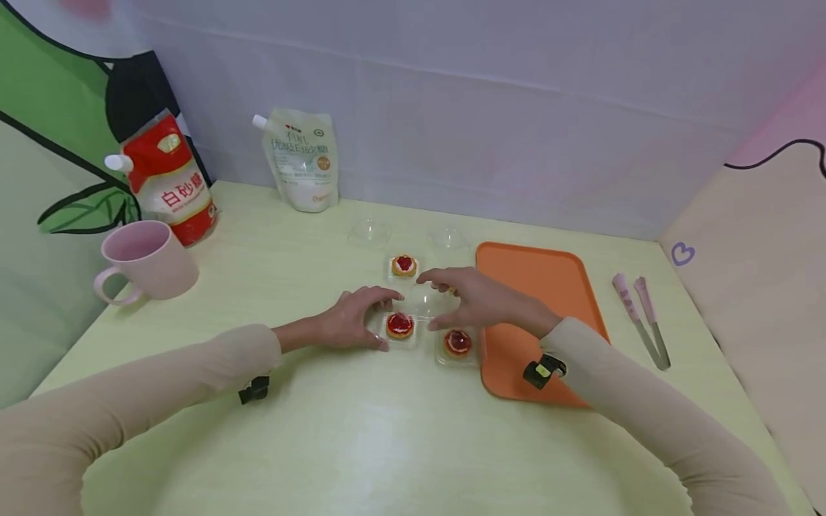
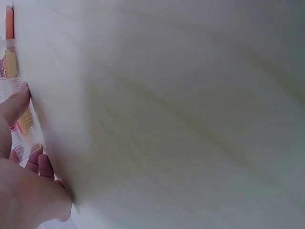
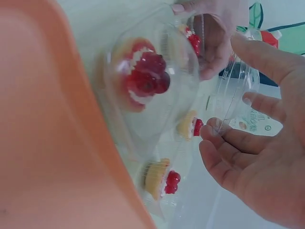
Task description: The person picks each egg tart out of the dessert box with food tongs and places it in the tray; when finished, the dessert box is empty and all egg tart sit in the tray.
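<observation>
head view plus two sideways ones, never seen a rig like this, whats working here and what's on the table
No robot here: a person's bare left hand and right hand do the work. The big picture comes from a head-worn camera looking down; the others come from small black wrist cameras, so they look turned. On the pale green table are small red-topped tarts in clear plastic packs, a flat orange tray, a pink mug, two pink-handled metal utensils, a red-and-white pouch and a pale green pouch. The left hand holds one tart's clear plastic base by its sides; the right holds a clear domed plastic lid.
</observation>
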`<action>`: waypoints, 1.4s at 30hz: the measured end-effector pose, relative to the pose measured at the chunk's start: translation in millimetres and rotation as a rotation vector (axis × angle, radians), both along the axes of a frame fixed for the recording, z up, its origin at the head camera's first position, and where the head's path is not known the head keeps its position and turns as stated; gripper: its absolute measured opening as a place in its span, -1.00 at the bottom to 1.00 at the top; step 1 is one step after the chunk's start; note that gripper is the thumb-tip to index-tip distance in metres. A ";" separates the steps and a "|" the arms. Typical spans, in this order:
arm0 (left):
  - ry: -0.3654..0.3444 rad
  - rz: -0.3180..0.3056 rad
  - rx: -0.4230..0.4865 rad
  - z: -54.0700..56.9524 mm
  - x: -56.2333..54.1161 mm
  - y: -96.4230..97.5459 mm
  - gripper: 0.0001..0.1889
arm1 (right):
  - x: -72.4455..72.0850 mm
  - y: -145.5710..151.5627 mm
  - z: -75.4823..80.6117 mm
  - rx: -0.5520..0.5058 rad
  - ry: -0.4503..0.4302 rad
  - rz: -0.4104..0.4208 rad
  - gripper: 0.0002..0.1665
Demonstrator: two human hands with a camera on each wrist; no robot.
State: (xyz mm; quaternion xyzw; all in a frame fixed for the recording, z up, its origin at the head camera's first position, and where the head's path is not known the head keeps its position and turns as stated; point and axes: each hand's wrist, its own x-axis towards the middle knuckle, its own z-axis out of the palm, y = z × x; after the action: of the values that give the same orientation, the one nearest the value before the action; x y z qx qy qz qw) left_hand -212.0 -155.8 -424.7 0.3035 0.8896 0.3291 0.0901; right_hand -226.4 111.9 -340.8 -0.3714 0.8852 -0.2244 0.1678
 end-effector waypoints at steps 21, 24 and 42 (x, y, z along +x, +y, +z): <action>-0.008 -0.080 -0.048 6.6 -1.3 2.8 -0.08 | -14.4 -5.5 4.1 -0.145 -0.011 0.001 -0.21; -0.009 -0.093 -0.060 8.1 -3.1 4.0 -0.07 | -18.0 -6.3 2.2 -0.171 -0.016 0.007 -0.21; -0.283 0.004 0.026 27.1 -21.5 -25.1 -0.14 | -32.6 -9.9 6.2 -0.255 -0.248 -0.114 -0.27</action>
State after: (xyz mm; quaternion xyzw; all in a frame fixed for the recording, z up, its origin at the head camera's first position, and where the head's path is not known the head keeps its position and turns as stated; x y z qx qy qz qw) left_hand -233.5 -180.9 -397.6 0.2536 0.8642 0.3804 0.2100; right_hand -259.1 102.0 -334.6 -0.3082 0.8418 -0.3879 0.2143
